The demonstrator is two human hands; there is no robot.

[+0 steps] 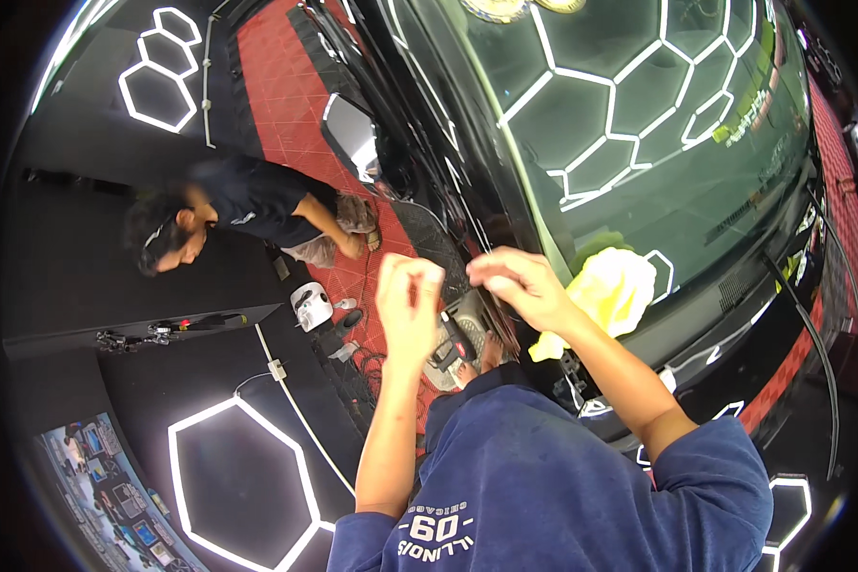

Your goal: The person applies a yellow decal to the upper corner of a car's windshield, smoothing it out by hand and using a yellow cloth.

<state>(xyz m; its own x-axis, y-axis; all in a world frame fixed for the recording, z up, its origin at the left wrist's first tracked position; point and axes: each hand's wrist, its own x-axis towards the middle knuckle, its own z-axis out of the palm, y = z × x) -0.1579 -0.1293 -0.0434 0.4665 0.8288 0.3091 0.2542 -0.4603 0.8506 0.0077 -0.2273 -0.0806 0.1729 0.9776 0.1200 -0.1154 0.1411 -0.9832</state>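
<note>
Yellow cloth (612,291) lies in a crumpled heap at the low corner of the windshield (629,105), on the person's right, partly hidden behind the right forearm. One loose end shows on the near side of that arm. By its look it is soft, light and limp, with little to break; it should fold in the fingers and slide easily on smooth glass. The raised folds in the middle offer the best hold, and the loose end could be pinched too. Whether it is damp, I cannot tell.

The right hand (524,284) is up just beside the cloth, fingers half bent, apart from it. The left hand (410,297) is raised opposite, fingers curled in toward the thumb. The two hands do not touch. Both are a little blurred, so I cannot tell whether either pinches something thin and clear.

Around them, the black car fills the right side, with a wiper (810,334) at the glass and a mirror (353,141) further off. On the left, a co-worker (267,205) bends over the red floor (276,91), near a white device (312,306). Hexagonal lights (173,467) glow beyond.
</note>
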